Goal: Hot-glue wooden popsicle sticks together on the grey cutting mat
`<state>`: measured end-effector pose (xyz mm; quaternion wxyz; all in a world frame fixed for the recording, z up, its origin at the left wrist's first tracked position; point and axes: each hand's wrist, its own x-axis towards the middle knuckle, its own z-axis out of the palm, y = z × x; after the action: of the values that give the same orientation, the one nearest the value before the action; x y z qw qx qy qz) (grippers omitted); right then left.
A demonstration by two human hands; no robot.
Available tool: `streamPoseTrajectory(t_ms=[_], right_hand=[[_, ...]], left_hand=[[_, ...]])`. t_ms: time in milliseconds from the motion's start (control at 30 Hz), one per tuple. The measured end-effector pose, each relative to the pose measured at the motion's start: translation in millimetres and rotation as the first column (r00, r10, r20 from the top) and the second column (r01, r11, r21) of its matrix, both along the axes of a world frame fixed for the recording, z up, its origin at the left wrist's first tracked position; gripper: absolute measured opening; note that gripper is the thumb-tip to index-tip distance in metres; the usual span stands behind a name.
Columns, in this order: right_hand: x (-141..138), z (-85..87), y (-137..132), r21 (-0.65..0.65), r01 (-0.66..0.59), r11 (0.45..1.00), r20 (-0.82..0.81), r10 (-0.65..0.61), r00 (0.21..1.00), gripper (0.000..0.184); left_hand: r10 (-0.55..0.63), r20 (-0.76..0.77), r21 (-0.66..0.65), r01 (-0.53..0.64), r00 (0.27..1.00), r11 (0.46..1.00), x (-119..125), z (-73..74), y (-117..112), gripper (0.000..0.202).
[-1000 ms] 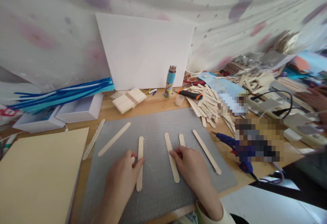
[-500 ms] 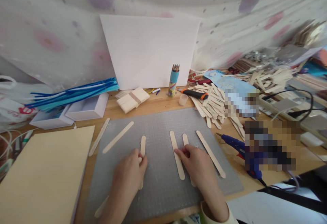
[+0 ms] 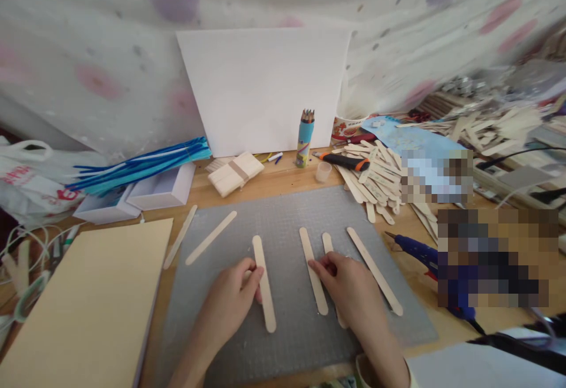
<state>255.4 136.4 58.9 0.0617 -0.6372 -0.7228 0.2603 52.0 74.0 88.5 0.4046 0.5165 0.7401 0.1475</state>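
My left hand (image 3: pixel 236 293) is closed, with thumb and fingers pinching the left edge of a wooden craft stick (image 3: pixel 266 302) near its middle. My right hand (image 3: pixel 349 285) has its fingertips together on the edge of a second craft stick (image 3: pixel 315 273), which lies on the grey mat (image 3: pixel 292 347). Partly covered by that hand is another stick (image 3: pixel 327 242). Further right lies one more stick (image 3: pixel 375 273), slanting. On the mat's left part is a diagonal stick (image 3: pixel 211 238), and a further stick (image 3: pixel 180 236) rests at the mat's left edge.
A blue glue gun (image 3: pixel 415 247), partly blurred out, lies right of the mat. Behind stand a pencil tube (image 3: pixel 304 146), a small clear cup (image 3: pixel 323 171), an orange-black cutter (image 3: pixel 345 161) and a stick pile (image 3: pixel 375 178). A bundled stick pack (image 3: pixel 234 174) and beige board (image 3: pixel 88 299) are left.
The stick in my left hand has turned; its lower end now points to the right, roughly parallel to the right-hand stick. My right hand stays at its stick. The view has shifted slightly.
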Motion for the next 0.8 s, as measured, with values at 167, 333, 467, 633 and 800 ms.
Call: streamPoseTrajectory(t_ms=[167,333,467,633,800], right_hand=[[4,-2.5,1,-0.026,-0.001,1.0,-0.01,0.001,1.0,0.034],[4,-2.2,1,-0.053,-0.004,0.999,0.002,0.004,1.0,0.034],[2,-2.5,2,-0.07,-0.011,0.998,-0.007,0.011,1.0,0.034],[5,-2.3,1,-0.042,-0.001,0.999,-0.043,-0.001,0.999,0.035],[21,1.1,-3,0.035,0.132,0.991,-0.073,-0.13,0.989,0.029]], left_hand=[[-0.018,0.023,-0.003,0.018,1.0,1.0,17,-7.8,14,0.033],[-0.014,-0.086,0.012,0.015,0.996,1.0,20,-13.6,21,0.031],[-0.019,-0.193,0.042,0.027,0.981,0.999,18,-19.4,22,0.033],[-0.011,-0.292,0.061,0.03,0.956,0.998,18,-24.2,22,0.036],[0.038,-0.346,0.074,-0.013,0.938,0.997,8,-16.4,12,0.036]])
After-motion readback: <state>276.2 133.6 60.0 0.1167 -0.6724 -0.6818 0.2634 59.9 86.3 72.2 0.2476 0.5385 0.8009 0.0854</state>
